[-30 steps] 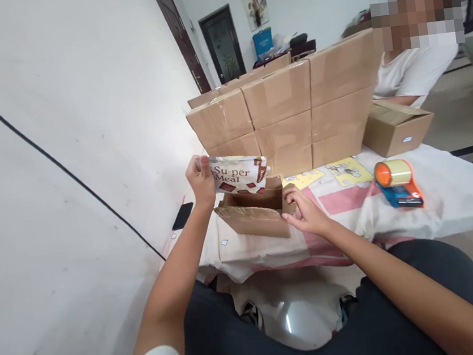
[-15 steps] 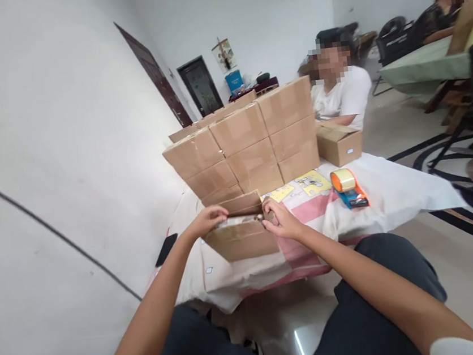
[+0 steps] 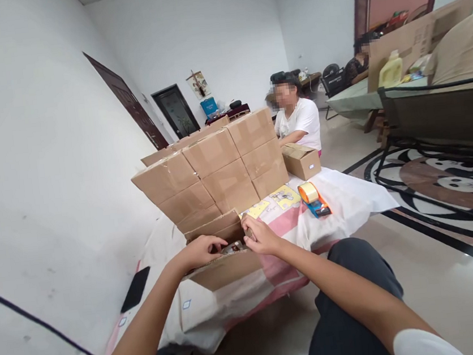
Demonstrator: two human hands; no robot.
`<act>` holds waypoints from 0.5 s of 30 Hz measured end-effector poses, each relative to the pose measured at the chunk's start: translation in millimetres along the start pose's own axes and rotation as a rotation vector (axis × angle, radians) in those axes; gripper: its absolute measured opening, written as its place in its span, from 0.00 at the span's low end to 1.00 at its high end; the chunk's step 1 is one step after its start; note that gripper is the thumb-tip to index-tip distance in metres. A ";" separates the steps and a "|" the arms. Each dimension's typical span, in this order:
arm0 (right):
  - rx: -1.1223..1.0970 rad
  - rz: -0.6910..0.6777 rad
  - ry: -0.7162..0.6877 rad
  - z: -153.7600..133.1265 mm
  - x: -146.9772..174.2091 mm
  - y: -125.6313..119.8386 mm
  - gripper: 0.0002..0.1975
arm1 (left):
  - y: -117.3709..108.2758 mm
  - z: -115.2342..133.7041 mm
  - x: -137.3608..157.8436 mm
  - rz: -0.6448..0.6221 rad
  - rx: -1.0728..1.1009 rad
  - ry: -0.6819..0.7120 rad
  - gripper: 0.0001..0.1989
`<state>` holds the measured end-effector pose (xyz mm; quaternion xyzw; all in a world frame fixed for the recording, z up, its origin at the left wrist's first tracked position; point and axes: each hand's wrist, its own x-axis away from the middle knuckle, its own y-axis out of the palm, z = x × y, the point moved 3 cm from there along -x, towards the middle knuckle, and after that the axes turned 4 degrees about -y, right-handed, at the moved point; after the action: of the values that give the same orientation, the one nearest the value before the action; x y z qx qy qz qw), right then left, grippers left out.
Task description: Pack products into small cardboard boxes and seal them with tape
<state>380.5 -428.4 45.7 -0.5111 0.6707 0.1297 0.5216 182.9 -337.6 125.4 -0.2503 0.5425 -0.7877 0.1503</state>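
A person seated at a low cloth-covered table point(image 3: 350, 204) works both bare hands into an open cardboard box point(image 3: 225, 267) that sits at the table's near edge, its flaps raised front and back. The left hand point(image 3: 200, 251) lies over the box's left side, fingers curled down into the opening and resting on a packet point(image 3: 232, 247) inside; little of the packet shows, and it may be a foil food pouch. The right hand point(image 3: 260, 236) sits at the box's right corner, fingers bent and pressed close together against the packet's end and the inner wall; whether they pinch the packet or merely push on it cannot be told from this angle.

Just behind the open box rises a stack of sealed cartons point(image 3: 214, 168), three rows high. To the right of the hands, well apart, a tape dispenser point(image 3: 313, 199) with an orange roll lies on the cloth beside yellow printed sheets point(image 3: 285, 196). A black phone point(image 3: 135, 289) rests on the table's left edge near the wall. Across the table a co-worker in a white shirt point(image 3: 298, 122) sits with a small closed carton point(image 3: 302, 160) in front of them.
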 end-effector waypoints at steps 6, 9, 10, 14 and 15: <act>0.029 0.033 0.022 -0.7 -2.3 -4.6 0.23 | 8.7 20.3 10.9 -0.030 0.041 0.078 0.15; -0.013 -0.025 -0.040 -0.1 -4.9 -2.3 0.31 | 10.9 21.6 19.5 -0.009 0.045 0.087 0.15; -0.034 -0.063 -0.063 0.0 -6.0 -0.6 0.31 | 11.3 21.3 21.9 0.000 0.040 0.091 0.16; -0.094 -0.240 -0.148 0.5 -10.2 8.4 0.28 | 9.8 15.9 29.9 0.060 -0.008 0.089 0.23; -0.093 -0.257 -0.147 1.6 -10.9 10.2 0.28 | 8.6 13.0 32.6 0.097 -0.031 0.103 0.24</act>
<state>372.3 -416.7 50.4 -0.6055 0.5532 0.1300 0.5571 162.7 -367.4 128.7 -0.1853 0.5730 -0.7828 0.1565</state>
